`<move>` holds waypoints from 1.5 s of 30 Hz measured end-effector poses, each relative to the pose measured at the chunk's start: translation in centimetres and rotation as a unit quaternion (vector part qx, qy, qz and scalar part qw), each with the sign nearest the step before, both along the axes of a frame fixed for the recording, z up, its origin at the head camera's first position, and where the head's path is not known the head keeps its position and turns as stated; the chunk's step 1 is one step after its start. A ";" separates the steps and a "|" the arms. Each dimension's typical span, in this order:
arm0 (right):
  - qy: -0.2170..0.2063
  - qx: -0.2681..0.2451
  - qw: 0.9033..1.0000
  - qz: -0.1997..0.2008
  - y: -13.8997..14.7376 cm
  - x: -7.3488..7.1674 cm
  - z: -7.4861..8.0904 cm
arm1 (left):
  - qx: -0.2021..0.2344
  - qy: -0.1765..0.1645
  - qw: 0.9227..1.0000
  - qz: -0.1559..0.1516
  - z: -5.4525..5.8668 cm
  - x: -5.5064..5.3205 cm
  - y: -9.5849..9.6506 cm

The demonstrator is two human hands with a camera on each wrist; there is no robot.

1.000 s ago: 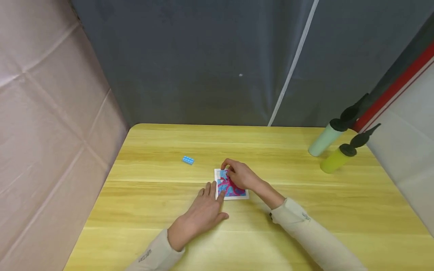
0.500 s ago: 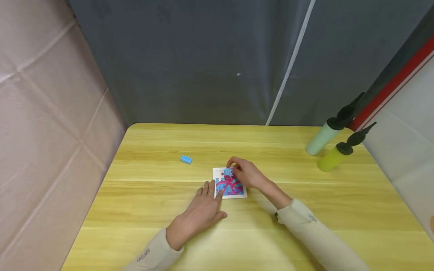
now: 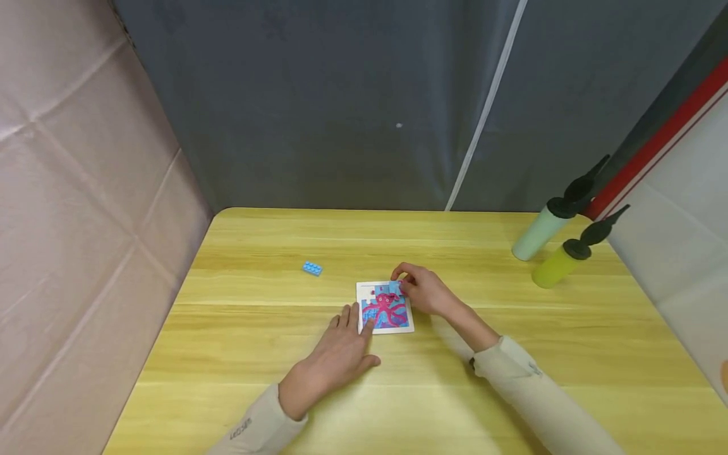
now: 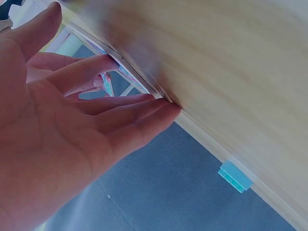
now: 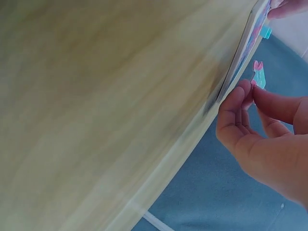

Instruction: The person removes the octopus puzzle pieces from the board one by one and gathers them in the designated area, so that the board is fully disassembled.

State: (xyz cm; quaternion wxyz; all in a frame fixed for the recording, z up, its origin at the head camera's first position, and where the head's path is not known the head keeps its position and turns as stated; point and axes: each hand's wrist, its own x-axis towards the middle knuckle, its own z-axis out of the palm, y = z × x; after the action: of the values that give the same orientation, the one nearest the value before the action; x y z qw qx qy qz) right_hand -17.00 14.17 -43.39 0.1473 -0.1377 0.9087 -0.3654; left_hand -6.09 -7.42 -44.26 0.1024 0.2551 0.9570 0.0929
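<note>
A small white-framed jigsaw puzzle board (image 3: 365,288) lies on the table, showing a pink octopus (image 3: 384,302) on blue. Bare white board shows at its upper left. My right hand (image 3: 429,292) pinches a blue and pink puzzle piece (image 3: 395,287) between thumb and fingers over the board's upper right corner. In the right wrist view that puzzle piece (image 5: 259,76) stands tilted, raised off the board. My left hand (image 3: 337,357) lies with straight fingers along the board's left edge, one finger on the picture. The left wrist view shows those fingertips (image 4: 171,109) at the board's edge.
A blue toy building brick (image 3: 312,268) sits on the table, left of and beyond the board. At the back right stand a mint-green cylinder (image 3: 537,236) and a yellow-green cylinder (image 3: 556,268), both with black tapered tops. A dark curtain (image 3: 318,114) hangs behind the table.
My right hand has moved right with the puzzle piece, from the board's upper left to its upper right corner, uncovering more of the octopus. My left hand has stayed in place.
</note>
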 end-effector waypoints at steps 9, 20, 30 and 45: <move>-0.001 -0.005 1.000 -0.020 1.2 -0.1 0.0 | 0.010 -0.004 1.000 -0.001 0.1 -0.1 0.0; -0.006 -0.005 0.999 -0.037 2.8 -0.2 -0.2 | 0.012 -0.009 1.000 -0.002 0.2 -0.1 0.1; -0.004 0.000 0.999 -0.052 4.3 -0.1 -0.2 | 0.013 -0.006 1.000 -0.007 0.2 -0.1 0.1; 0.003 0.028 0.998 -0.053 4.2 -0.5 -0.3 | 0.019 0.011 1.000 -0.006 0.0 0.3 -0.2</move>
State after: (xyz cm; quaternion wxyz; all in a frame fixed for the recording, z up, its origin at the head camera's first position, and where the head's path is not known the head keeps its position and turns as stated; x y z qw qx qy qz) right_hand -17.49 18.35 -43.71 0.1291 -0.0861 0.9249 -0.3470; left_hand -5.82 -7.59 -44.23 0.0871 0.2641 0.9545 0.1078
